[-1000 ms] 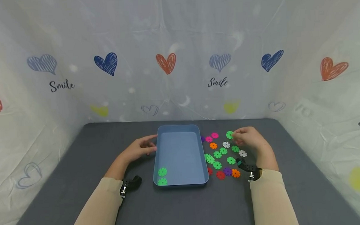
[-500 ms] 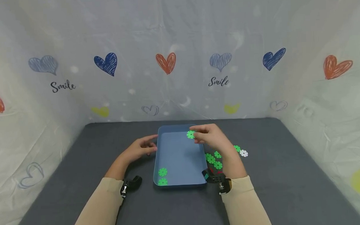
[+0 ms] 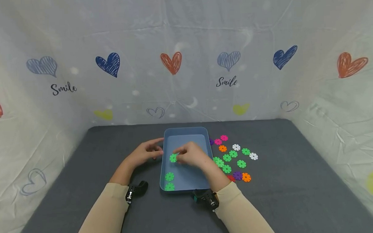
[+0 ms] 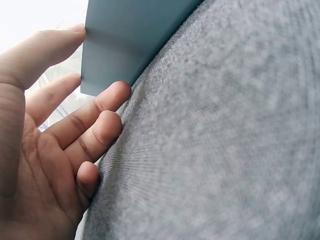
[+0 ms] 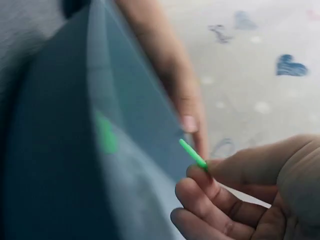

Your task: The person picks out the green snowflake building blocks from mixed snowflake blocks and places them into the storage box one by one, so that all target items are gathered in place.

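Note:
A blue rectangular tray (image 3: 188,180) lies on the dark grey table. My right hand (image 3: 192,155) is over the tray's left half and pinches a green notched plastic disc (image 3: 173,158) between thumb and fingers. Seen edge-on in the right wrist view, that green disc (image 5: 193,153) sticks out from the fingertips. Two more green discs (image 3: 169,176) lie in the tray's near left corner, one behind the other. My left hand (image 3: 144,154) rests beside the tray's left side, fingers loosely spread; the left wrist view has its thumb and index fingertips at the tray wall (image 4: 120,45).
Right of the tray lie loose notched discs: several green ones (image 3: 226,169), pink (image 3: 224,137), white (image 3: 253,156), orange (image 3: 246,177), purple (image 3: 237,175) and red (image 3: 230,178). A white printed curtain (image 3: 185,92) stands around the table's back and sides.
My right hand has carried a green disc from the scattered discs on the right, leftward across the tray's far right corner, to over its left half. The left hand has stayed at the tray's side.

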The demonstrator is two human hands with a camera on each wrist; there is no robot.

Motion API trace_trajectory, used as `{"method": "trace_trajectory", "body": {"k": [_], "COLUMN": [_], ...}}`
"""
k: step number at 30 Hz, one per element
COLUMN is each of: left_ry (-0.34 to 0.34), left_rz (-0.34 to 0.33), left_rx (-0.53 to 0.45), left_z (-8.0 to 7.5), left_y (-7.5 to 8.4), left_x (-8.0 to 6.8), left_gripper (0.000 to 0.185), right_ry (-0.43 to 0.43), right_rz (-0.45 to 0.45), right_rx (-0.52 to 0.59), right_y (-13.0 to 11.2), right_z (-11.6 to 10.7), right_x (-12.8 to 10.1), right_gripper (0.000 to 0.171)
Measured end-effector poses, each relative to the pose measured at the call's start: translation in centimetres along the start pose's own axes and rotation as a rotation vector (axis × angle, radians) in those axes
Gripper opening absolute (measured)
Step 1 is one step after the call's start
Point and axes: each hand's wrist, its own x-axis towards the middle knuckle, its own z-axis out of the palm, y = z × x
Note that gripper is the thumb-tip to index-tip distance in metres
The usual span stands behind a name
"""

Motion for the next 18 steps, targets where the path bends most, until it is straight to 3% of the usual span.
{"method": "trace_trajectory", "body": {"k": [5,9,14,18], "left_ry": [0.000,-0.007,0.001,0.009], "left_rz": [0.014,0.019,0.026,0.021], "left_rx": [-0.008,-0.012,-0.006,-0.004], "left_z": [0.0,0.1,0.0,-0.1], "left_y": [-0.6,-0.6,-0.5,-0.4], "left_x": [0.0,-0.1,-0.1,-0.1], "left_gripper": [0.064,0.065,0.064,0.065], "right_ry": [0.019,0.051,0.078,0.057], "right_rz": [0.052,0.042,0.007,0.006], "right_rx": [-0.087,-0.149,-0.221,-0.210], "right_y": [0.5,0.6,0.7,0.5], "right_z": [1.8,2.7,3.0,2.4], "right_x": [0.0,-0.1,0.2,0.2], "right_gripper": [0.023,0.021,0.018,0.020]}}
